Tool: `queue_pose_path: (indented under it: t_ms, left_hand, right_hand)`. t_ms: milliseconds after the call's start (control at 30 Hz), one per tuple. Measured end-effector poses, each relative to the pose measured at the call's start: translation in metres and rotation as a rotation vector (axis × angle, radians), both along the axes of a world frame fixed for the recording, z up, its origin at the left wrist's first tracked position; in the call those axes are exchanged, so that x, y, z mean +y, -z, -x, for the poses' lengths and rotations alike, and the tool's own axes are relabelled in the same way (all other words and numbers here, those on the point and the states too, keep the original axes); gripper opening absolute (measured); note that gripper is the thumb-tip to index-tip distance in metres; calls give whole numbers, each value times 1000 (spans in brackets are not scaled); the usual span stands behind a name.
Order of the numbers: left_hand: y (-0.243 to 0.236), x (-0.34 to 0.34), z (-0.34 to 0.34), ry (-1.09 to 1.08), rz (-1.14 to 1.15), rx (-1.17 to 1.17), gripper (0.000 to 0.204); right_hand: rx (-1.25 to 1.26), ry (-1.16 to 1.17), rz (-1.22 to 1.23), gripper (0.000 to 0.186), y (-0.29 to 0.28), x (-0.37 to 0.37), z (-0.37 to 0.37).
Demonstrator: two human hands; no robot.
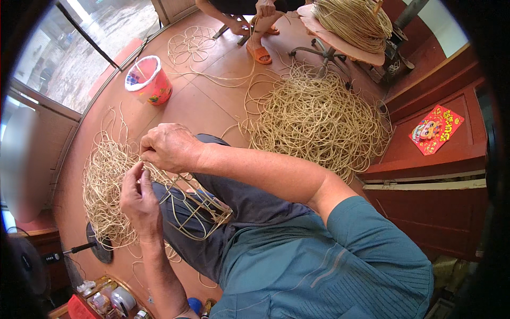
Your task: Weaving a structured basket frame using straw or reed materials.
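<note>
On my lap rests a partly woven, open lattice of pale cane (pixel 197 213), with loose strands running up to my hands. My right hand (pixel 172 149) reaches across from the right, fingers curled in a pinch on a thin cane strand at the lattice's upper left. Just below it, my left hand (pixel 140 201) holds its thumb and index fingertips close together at the same strand, which is hard to make out there. A loose heap of cane (pixel 106 186) lies on the floor to the left of my hands.
A larger cane heap (pixel 319 114) spreads at the right. Beyond it, a bundle of cane (pixel 353 24) lies on a round wheeled stool (pixel 340 48). A co-worker's hands (pixel 265 8) handle strands at the back. A pink bucket (pixel 154 87) stands far left; a fan (pixel 32 263) stands near left.
</note>
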State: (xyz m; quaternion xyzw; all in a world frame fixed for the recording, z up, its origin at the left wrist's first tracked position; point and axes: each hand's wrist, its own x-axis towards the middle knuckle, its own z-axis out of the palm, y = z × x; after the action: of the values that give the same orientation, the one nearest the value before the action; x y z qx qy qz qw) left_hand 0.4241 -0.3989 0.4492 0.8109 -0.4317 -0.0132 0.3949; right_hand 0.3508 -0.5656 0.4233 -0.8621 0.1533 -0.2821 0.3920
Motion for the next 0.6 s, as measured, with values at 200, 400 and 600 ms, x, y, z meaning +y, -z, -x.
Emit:
queue_pose_path:
  t_ms: [200,400,600]
  left_hand:
    - [8,-9,-1,15,-31,197,31]
    - [-1,-10,10,-18,-203,57,26]
    - [-3,7,15,32,47,73,30]
  right_hand:
    - [70,17,-11,28,-1,-2,2]
    - [-12,5,-73,27,9,-1,2]
    - [-291,-4,131,14,18,5,10]
